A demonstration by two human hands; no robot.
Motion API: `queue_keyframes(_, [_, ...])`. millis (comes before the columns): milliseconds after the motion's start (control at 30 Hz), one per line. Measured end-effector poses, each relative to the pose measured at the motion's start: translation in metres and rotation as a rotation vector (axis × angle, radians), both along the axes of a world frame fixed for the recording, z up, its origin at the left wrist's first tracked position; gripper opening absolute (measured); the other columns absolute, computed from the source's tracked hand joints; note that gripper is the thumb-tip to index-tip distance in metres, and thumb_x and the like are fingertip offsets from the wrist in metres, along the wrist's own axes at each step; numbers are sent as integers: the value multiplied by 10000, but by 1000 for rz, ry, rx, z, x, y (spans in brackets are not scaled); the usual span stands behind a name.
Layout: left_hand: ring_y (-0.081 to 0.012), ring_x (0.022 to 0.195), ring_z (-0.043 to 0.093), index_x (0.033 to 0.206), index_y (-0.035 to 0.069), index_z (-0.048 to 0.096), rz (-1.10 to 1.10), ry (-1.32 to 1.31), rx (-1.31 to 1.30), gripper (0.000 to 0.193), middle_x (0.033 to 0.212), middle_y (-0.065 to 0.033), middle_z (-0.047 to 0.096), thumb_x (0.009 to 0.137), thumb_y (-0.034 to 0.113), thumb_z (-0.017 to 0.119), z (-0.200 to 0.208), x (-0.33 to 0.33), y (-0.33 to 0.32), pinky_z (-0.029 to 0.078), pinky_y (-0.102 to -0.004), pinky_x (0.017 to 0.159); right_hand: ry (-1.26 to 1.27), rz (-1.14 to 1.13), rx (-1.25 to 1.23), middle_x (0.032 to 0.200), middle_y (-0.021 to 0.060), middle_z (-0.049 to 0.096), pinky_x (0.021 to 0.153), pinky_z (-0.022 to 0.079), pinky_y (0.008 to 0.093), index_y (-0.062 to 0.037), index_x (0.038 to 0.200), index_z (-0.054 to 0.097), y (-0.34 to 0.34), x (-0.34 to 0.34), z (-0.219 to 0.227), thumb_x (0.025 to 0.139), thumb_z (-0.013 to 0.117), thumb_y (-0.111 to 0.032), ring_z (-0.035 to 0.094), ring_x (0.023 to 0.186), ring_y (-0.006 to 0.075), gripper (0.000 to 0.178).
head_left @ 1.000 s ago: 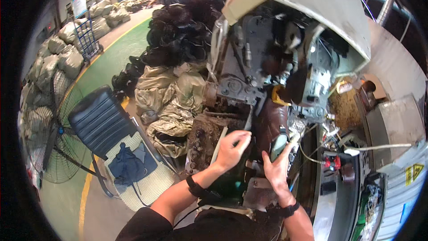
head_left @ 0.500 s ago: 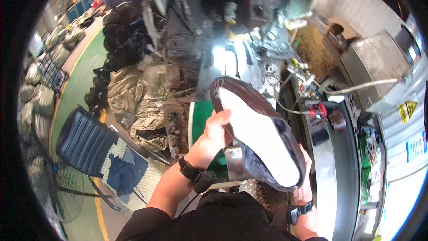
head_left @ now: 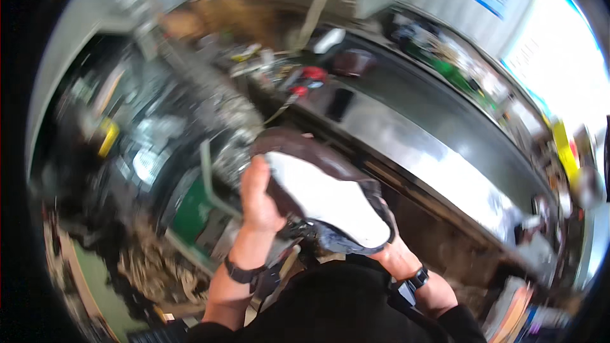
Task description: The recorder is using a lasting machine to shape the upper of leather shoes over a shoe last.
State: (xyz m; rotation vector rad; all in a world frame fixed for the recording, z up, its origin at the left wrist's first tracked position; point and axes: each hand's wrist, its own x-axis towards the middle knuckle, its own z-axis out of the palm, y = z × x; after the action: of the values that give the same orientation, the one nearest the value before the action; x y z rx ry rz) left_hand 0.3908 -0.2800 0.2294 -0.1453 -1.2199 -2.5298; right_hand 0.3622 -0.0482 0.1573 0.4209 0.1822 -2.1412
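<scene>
A dark brown shoe upper with a white bottom lies sole side up between my two hands, its toe away from me and to the left. At the toe end, my left hand grips the near left edge, the thumb lying along the side and the other fingers hidden beneath. My right hand is closed round the heel end, and most of its fingers are out of sight behind the shoe. Clear film or lining shows loosely along the lower edge.
Beyond the shoe, a long bench with a shiny metal edge and a dark belt runs diagonally. A red-handled item and a black flat object lie on it. At left stands a blurred machine with a green panel.
My view has swung right, from the machine toward the bench, blurring the scene. The shoe upper stays in both hands and now appears lower and tilted flatter.
</scene>
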Motion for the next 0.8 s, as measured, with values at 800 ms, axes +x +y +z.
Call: queue_keyframes(800, [-342,1309,533,1377,11,565,-612,-367,-203,570,1423,-162,575,1007,444,586,-59,-258,240,406,-485,1117,-90,-543,75,1102,110,738,842,590,439,-70,1208,677,266,-112,-80,984,627,-462,707,935,238,454])
